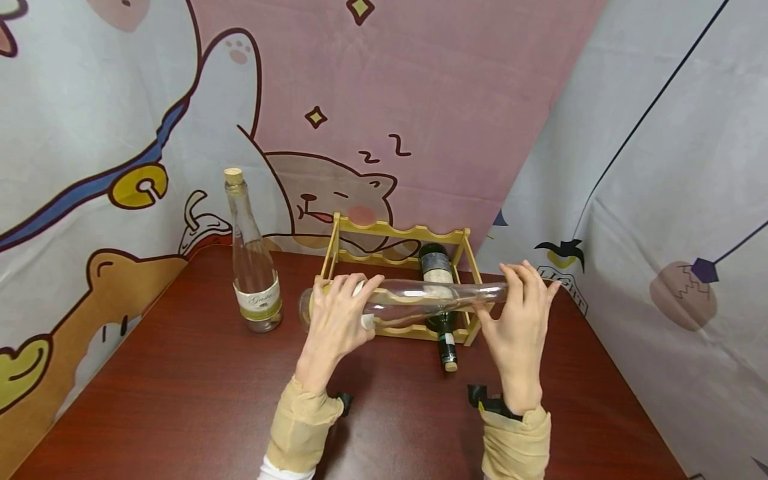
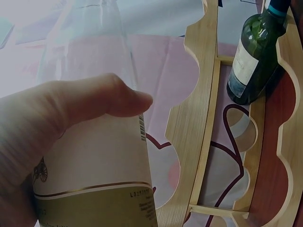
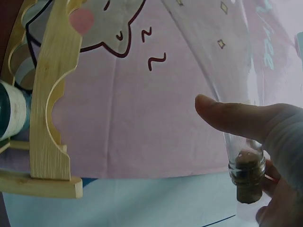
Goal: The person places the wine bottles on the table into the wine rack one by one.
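Observation:
A clear glass bottle (image 1: 414, 300) lies sideways between both hands, overlapping the wooden rack in the head view. My left hand (image 1: 337, 317) grips its wide body, the thumb across the white and green label (image 2: 97, 158). At the other end my right hand (image 1: 521, 333) holds the neck, which points right; its cork (image 3: 249, 193) shows in the right wrist view. Behind the bottle stands the light wooden wine rack (image 1: 390, 229) with scalloped rails. A dark green bottle (image 1: 435, 261) lies in the rack's right part, corked neck towards me.
Another clear corked bottle (image 1: 247, 257) stands upright left of the rack. Everything rests on a reddish-brown table (image 1: 180, 400). Printed cloth (image 1: 456, 100) with cartoon animals hangs behind the table and along its sides.

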{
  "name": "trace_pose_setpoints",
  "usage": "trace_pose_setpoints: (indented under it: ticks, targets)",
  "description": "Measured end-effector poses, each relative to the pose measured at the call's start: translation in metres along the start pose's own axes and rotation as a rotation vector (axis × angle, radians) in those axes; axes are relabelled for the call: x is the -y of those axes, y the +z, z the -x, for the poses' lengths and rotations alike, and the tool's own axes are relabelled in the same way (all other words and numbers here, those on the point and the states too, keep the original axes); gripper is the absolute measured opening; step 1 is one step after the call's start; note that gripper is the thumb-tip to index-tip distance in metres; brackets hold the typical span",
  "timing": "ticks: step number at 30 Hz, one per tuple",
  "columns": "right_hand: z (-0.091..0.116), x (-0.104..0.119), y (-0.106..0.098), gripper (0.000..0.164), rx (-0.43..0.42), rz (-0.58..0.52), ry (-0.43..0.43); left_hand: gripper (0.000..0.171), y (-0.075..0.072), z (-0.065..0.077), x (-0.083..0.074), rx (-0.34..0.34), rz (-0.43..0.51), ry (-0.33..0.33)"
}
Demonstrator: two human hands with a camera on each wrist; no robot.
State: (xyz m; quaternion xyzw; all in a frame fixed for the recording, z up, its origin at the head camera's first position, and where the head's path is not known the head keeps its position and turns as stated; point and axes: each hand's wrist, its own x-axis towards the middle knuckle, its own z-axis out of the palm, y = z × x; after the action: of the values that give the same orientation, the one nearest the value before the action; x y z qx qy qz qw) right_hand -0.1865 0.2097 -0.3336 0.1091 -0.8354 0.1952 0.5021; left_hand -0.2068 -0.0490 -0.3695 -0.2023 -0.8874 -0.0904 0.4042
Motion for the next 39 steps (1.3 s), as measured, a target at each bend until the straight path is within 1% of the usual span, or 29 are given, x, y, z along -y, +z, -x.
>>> trace_pose_setpoints:
  ticks: [3,7,10,13,18,22,27,32,39]
  targets:
    - [0.000,0.002,0.002,0.061,0.013,0.041,-0.050,0.082,0.001,0.000,-0.001,-0.004,-0.002,0.007]
    - [0.000,0.003,0.006,0.052,0.036,0.059,-0.127,0.081,0.001,-0.001,-0.001,-0.009,-0.009,0.018]
    - [0.002,0.004,0.009,0.049,0.072,0.085,-0.168,0.080,0.001,0.000,-0.001,-0.013,-0.027,0.024]
    - [0.003,0.006,0.011,0.049,0.127,0.118,-0.206,0.079,0.001,0.001,-0.001,-0.018,-0.047,0.028]
    - [0.004,0.010,0.016,0.045,0.191,0.139,-0.260,0.079,0.001,0.001,-0.001,-0.025,-0.071,0.040]
    - [0.007,0.013,0.019,0.043,0.237,0.159,-0.282,0.078,0.002,0.000,-0.001,-0.028,-0.083,0.052]
    - [0.009,0.014,0.022,0.048,0.304,0.196,-0.285,0.077,0.002,-0.001,-0.002,-0.013,-0.094,0.070]
    - [0.011,0.013,0.023,0.048,0.309,0.211,-0.294,0.077,0.002,-0.001,-0.003,0.006,-0.101,0.075]
    - [0.012,0.012,0.025,0.046,0.306,0.193,-0.298,0.072,0.002,-0.002,-0.003,-0.007,-0.094,0.088]
